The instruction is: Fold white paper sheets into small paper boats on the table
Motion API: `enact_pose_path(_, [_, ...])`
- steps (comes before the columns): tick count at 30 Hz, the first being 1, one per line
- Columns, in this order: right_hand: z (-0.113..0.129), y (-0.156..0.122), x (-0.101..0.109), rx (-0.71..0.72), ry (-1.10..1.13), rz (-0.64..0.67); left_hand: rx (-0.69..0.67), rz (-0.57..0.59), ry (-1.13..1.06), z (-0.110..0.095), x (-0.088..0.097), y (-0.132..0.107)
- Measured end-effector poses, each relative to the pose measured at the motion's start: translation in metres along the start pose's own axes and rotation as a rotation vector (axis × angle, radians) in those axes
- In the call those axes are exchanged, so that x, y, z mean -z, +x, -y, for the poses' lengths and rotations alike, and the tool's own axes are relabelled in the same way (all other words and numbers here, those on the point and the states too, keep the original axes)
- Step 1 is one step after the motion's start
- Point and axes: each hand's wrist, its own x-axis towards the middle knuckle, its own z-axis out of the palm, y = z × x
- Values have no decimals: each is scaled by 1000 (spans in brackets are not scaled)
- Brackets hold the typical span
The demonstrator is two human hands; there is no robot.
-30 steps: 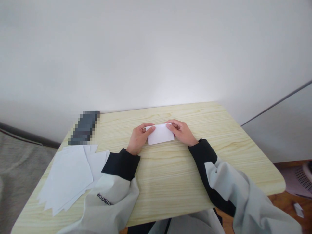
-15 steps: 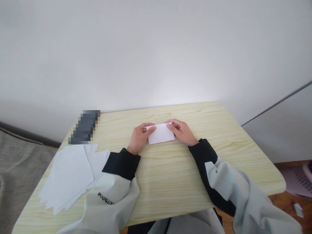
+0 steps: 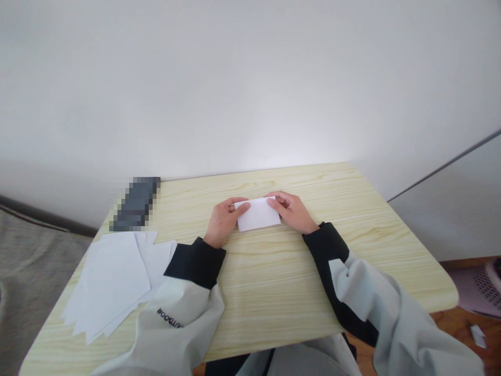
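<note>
Left hand (image 3: 222,222) and right hand (image 3: 294,213) pinch a small white paper rectangle (image 3: 258,215) between them, each closed on one end. Both thumbs lie on its near face at the upper corners, while the other fingers curl behind the top edge and are partly hidden. The rectangle sits a little beyond the middle of a pale, wood-grained bench (image 3: 274,297), its long edges running roughly side to side and its right end slightly farther away. Whether its lower edge touches the surface, I cannot tell.

Black cuffs (image 3: 195,262) end the light grey sleeves (image 3: 178,313); dark lettering shows on the left one. Beside that left forearm, a fanned stack of white sheets (image 3: 113,282) covers the bench's left side, the sheets overlapping at different angles. Just behind the stack, near the far left corner, lies a dark oblong object (image 3: 138,203), too pixelated to identify. A pale wall (image 3: 250,89) rises behind the bench. Past the right edge, a lilac perforated basket (image 3: 479,290) is partly in view, with a small white piece (image 3: 478,336) on the brown floor (image 3: 457,326) nearby.
</note>
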Motion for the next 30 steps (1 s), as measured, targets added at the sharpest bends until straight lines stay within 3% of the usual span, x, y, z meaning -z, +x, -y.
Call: enact_pose_path(30, [-2, -2, 2, 11, -4, 2, 32, 18, -63, 3, -2, 0])
